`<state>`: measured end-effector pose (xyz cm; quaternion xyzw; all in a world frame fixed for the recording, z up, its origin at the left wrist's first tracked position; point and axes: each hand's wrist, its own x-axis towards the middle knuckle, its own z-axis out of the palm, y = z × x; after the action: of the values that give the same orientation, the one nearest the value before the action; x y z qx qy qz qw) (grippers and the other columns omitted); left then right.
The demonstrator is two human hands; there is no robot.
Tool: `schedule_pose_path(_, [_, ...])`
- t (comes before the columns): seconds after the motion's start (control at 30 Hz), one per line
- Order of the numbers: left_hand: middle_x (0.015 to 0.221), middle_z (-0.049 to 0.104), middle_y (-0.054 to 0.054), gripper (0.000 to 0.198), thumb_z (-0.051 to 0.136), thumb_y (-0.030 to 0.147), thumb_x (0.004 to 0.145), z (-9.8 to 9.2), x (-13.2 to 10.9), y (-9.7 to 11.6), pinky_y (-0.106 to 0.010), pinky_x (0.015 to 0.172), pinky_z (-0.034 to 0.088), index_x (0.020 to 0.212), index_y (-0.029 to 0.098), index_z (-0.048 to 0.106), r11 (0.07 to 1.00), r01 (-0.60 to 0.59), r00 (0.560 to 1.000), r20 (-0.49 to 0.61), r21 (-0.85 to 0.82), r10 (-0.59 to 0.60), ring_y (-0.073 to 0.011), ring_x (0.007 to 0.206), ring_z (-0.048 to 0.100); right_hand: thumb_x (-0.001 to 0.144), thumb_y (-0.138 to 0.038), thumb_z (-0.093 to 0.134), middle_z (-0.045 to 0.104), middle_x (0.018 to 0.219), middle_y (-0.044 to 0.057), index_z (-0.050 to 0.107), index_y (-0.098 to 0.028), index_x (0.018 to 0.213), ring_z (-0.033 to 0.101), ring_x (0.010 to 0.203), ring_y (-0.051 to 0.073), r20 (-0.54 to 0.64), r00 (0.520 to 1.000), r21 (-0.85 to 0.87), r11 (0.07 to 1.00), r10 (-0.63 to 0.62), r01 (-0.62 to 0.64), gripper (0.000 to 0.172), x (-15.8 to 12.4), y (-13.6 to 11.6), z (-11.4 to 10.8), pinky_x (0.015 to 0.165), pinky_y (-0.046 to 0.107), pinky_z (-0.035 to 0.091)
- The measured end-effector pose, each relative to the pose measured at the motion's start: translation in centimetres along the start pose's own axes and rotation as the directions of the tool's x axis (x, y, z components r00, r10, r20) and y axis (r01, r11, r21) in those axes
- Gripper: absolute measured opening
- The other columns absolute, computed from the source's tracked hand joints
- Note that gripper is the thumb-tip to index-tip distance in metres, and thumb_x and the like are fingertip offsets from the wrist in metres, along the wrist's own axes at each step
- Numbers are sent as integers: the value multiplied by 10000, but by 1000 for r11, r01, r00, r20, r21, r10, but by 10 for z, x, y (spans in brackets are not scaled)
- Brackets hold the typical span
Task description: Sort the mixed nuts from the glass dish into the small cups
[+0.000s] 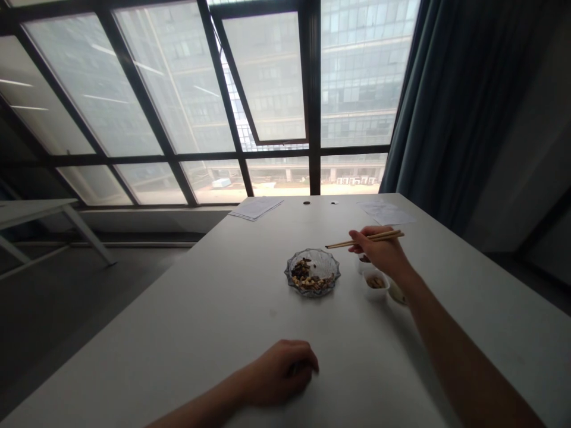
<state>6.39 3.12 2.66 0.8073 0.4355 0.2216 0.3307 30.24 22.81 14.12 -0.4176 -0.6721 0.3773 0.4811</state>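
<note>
My right hand (379, 249) is closed round a pair of wooden chopsticks (343, 244). Their tips point left, above the right rim of a clear glass bowl (330, 266); a tiny dark bit shows at the tips. Inside the bowl lie mixed brown and pale pieces (307, 279), like nuts or seeds. Below my right hand stand small white cups; the middle cup (376, 284) holds brown pieces, and another (398, 294) is partly hidden by my forearm. My left hand (285, 371) rests on the white table (200, 345) with fingers curled, and I see nothing in it.
Papers lie at the table's far left (256, 208) and far right (386, 211). Two small round fittings sit near the back edge. Behind are large windows, with a dark curtain (446, 119) at right. Another white table (35, 211) stands at far left.
</note>
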Motion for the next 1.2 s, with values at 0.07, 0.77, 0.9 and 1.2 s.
schedule_pose_path(0.07, [885,680,-5,263,547,62,821,0,0,0,-206,730,462,991,192,699,1000,7,1000,1,-2,-7,-126,758,604,829,-497,773,764,686,110,721,-162,714,772,644,253,-28,999,-45,999,19,-20,358,-4,-18,-28,487,238,578])
schedule_pose_path(0.77, [856,649,9,231,543,98,854,-2,0,3,-223,713,434,997,208,686,998,68,997,25,2,-68,-125,737,556,830,-283,795,750,706,132,654,-148,712,765,621,266,65,923,-327,882,379,-339,228,6,11,-118,534,291,625])
schedule_pose_path(0.9, [874,656,1,213,550,122,862,-3,0,5,-221,704,439,1002,205,687,997,71,997,39,3,-71,-128,747,567,859,-284,764,753,722,141,666,-161,701,766,635,269,-35,951,-309,902,307,-302,223,1,2,-119,552,300,629])
schedule_pose_path(1.2, [884,665,-5,227,543,110,849,-1,0,2,-218,684,443,1001,203,683,997,71,997,34,9,-72,-127,732,568,814,-421,785,735,654,81,695,-190,709,766,635,262,-93,995,-158,986,33,-47,270,-2,-13,-89,491,267,595])
